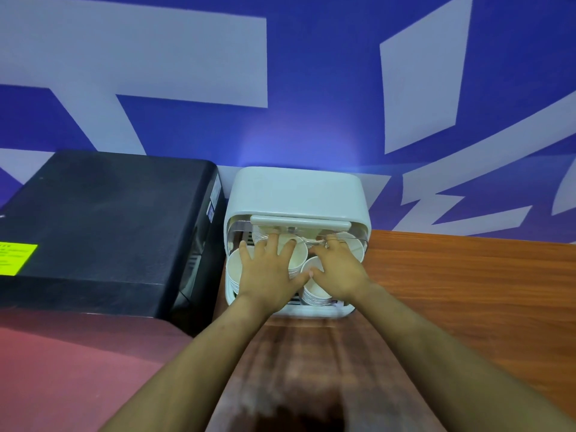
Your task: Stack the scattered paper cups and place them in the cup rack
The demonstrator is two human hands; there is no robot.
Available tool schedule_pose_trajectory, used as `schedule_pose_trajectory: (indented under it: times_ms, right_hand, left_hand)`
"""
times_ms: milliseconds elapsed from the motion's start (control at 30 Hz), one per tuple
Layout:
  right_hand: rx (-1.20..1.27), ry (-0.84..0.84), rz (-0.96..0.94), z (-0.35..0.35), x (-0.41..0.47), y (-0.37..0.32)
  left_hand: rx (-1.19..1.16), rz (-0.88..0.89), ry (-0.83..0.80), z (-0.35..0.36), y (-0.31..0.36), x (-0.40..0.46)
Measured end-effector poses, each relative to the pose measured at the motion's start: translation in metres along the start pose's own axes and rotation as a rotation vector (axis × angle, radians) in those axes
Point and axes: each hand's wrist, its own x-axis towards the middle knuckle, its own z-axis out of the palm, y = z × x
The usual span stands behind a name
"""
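- A blue wall with pale grey shapes (193, 57) fills the upper half of my view.
- A black machine (103, 226) stands to my left against that wall, with a yellow-green label (15, 258) at its near left edge.
- The wooden counter (467, 291) runs under my forearms and off to the right.
- The white cup rack (297, 191) sits on the counter just beside the black machine, its clear front flap (299, 222) raised above the opening.
- My left hand (269, 269) lies flat, fingers straight and spread, pressing down on the tops of the cup stacks in the left part of the rack; it grips nothing.
- My right hand (339, 269) lies on the stacks in the right part, fingers reaching toward the back; how much they curl I cannot tell. My two thumbs nearly meet in the middle.
- Stacks of white paper cups (234, 269) stand upright inside the rack, mouths up: one stack shows at the left of my left hand, one (314, 291) at the front between my hands, and rims (355, 247) show at the back right past my fingertips.
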Motion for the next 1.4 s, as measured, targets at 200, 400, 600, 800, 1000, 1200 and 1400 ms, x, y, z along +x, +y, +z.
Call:
schedule_pose_trajectory:
  times_ms: [200,400,600,800,1000,1200,1400]
  right_hand:
    - [0.055,0.007,0.013,-0.002,0.002,0.001]
    - [0.180,-0.025,-0.045,-0.008,-0.004,0.003]
    - [-0.250,0.145,0.025,-0.008,-0.038,0.009]
    - [0.045,0.022,0.107,-0.013,-0.018,0.006]
    - [0.089,0.101,0.143,-0.010,-0.005,0.001]
    - [0.094,0.119,0.095,-0.006,0.002,0.011]
    - [0.057,0.057,0.010,-0.006,0.004,0.017]
  left_hand:
    - [-0.126,-0.049,-0.028,-0.002,-0.004,0.005]
    - [-0.088,0.025,-0.033,-0.005,-0.012,-0.003]
    - [-0.010,0.030,-0.062,-0.002,-0.007,-0.002]
    - [0.053,-0.044,-0.094,-0.008,-0.006,0.012]
    - [0.042,-0.076,-0.102,-0.007,-0.007,0.021]
    - [0.058,-0.063,-0.077,-0.007,-0.009,0.024]
    - [0.085,-0.052,-0.096,-0.011,-0.008,0.028]
